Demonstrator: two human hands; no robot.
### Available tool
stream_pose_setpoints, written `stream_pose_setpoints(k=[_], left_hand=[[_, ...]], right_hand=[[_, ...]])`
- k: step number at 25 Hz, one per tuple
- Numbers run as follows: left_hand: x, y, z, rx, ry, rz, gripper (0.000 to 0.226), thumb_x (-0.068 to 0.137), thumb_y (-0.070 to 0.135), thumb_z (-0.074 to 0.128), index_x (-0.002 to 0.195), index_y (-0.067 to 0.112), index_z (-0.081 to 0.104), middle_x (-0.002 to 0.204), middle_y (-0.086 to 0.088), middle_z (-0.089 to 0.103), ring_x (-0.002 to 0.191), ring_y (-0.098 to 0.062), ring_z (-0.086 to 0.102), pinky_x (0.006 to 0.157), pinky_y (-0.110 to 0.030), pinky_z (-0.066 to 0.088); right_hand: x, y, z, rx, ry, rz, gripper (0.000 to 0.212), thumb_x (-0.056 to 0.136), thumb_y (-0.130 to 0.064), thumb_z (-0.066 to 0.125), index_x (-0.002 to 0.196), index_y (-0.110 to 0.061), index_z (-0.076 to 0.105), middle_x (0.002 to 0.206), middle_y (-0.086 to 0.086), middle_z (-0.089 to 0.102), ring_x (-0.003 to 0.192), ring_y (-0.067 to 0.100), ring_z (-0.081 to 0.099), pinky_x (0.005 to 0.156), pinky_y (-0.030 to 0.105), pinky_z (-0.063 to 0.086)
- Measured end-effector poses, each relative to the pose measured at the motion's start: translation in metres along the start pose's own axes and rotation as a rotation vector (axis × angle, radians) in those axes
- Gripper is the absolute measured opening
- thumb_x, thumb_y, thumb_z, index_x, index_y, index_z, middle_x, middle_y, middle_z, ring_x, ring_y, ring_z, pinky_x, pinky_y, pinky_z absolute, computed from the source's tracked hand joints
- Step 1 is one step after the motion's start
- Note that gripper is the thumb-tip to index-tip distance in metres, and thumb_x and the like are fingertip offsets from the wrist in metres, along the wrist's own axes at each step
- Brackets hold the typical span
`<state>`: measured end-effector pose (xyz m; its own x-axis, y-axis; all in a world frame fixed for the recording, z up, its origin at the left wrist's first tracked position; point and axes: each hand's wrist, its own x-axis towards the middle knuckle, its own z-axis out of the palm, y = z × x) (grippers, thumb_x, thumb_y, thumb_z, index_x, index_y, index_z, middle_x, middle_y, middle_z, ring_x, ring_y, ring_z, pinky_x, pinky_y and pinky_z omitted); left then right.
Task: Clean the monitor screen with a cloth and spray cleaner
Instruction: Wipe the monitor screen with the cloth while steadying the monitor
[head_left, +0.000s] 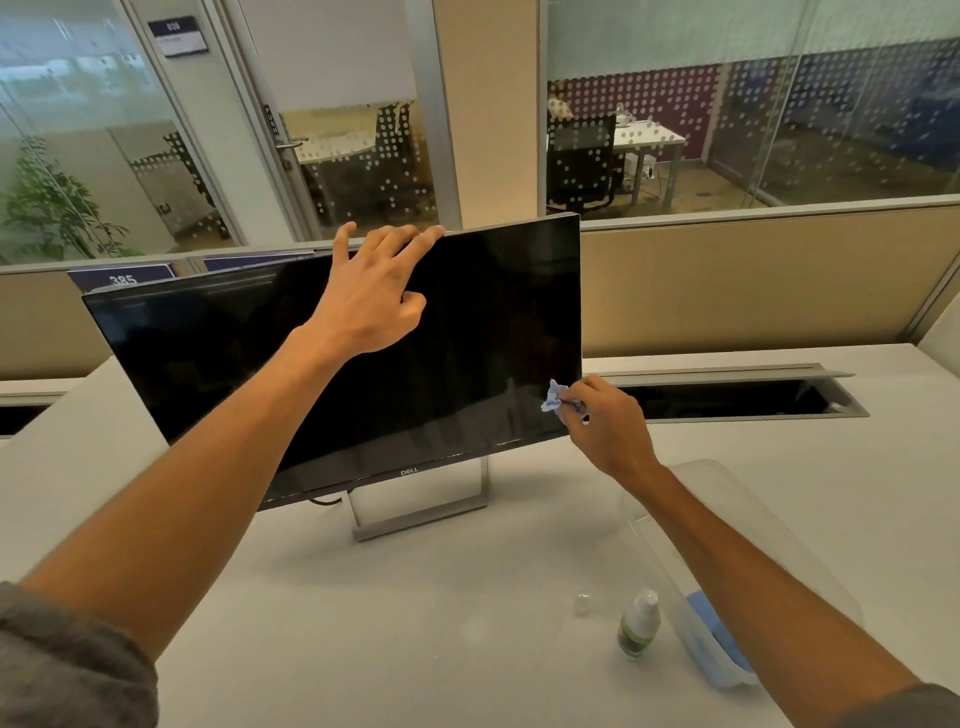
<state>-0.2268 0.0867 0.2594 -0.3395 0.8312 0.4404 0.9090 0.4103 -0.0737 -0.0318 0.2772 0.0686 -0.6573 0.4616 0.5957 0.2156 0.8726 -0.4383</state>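
A black monitor (218, 358) on a silver stand sits tilted on the white desk, its screen dark. My left hand (371, 296) rests on its top edge, fingers hooked over the rim and thumb on the screen. Holding a small crumpled blue cloth (552, 397), my right hand (605, 423) presses it against the screen's lower right corner. A small spray bottle (639, 623) with a white top and green label stands upright on the desk near my right forearm, its clear cap (583, 603) lying beside it.
A clear plastic box (737, 499) with blue cloths inside lies at the right, partly under my right forearm. An open cable trough (753, 397) runs along the desk behind the monitor. Beige partition panels and glass office walls stand beyond.
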Motion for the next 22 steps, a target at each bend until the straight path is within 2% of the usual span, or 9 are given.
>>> stream_pose_setpoints(k=[4, 7, 11, 15, 22], left_hand=[[-0.030, -0.033, -0.004, 0.080, 0.133, -0.016, 0.057, 0.087, 0.036, 0.038, 0.143, 0.025, 0.037, 0.141, -0.003, 0.049, 0.135, -0.022, 0.040, 0.118, -0.052, 0.008], [-0.059, -0.062, -0.005, 0.083, 0.167, -0.072, 0.057, 0.089, 0.037, 0.041, 0.144, 0.026, 0.035, 0.144, -0.003, 0.046, 0.136, -0.022, 0.037, 0.118, -0.050, 0.008], [-0.095, -0.092, -0.002, 0.132, 0.189, -0.135, 0.063, 0.090, 0.037, 0.045, 0.149, 0.028, 0.024, 0.154, -0.006, 0.032, 0.145, -0.024, 0.024, 0.119, -0.052, 0.007], [-0.122, -0.121, -0.004, 0.082, 0.232, -0.232, 0.066, 0.090, 0.037, 0.046, 0.150, 0.026, 0.020, 0.159, -0.007, 0.022, 0.148, -0.024, 0.014, 0.120, -0.053, 0.002], [-0.173, -0.150, 0.019, -0.083, 0.407, -0.403, 0.064, 0.095, 0.029, 0.044, 0.152, 0.022, 0.015, 0.162, -0.007, 0.006, 0.150, -0.023, 0.002, 0.122, -0.043, 0.007]], right_hand=[[0.022, -0.040, -0.007, 0.153, 0.153, -0.015, 0.022, 0.083, -0.018, 0.072, 0.102, -0.007, 0.069, 0.094, 0.007, 0.069, 0.077, 0.009, 0.059, 0.067, 0.006, 0.043], [0.024, -0.073, 0.007, 0.259, 0.200, 0.029, 0.025, 0.085, -0.021, 0.071, 0.106, -0.008, 0.069, 0.100, 0.005, 0.068, 0.084, 0.009, 0.060, 0.070, 0.006, 0.047], [0.004, -0.124, 0.050, 0.313, 0.143, 0.039, 0.022, 0.086, -0.017, 0.070, 0.105, -0.007, 0.069, 0.102, 0.005, 0.067, 0.086, 0.012, 0.062, 0.070, 0.002, 0.045], [-0.021, -0.175, 0.092, 0.358, 0.046, 0.022, 0.018, 0.086, -0.014, 0.068, 0.102, -0.007, 0.070, 0.104, 0.004, 0.064, 0.084, 0.006, 0.057, 0.072, -0.001, 0.043], [-0.051, -0.251, 0.159, 0.345, -0.136, -0.145, 0.019, 0.091, -0.018, 0.062, 0.107, -0.010, 0.068, 0.106, 0.004, 0.062, 0.082, 0.013, 0.060, 0.070, 0.009, 0.045]])
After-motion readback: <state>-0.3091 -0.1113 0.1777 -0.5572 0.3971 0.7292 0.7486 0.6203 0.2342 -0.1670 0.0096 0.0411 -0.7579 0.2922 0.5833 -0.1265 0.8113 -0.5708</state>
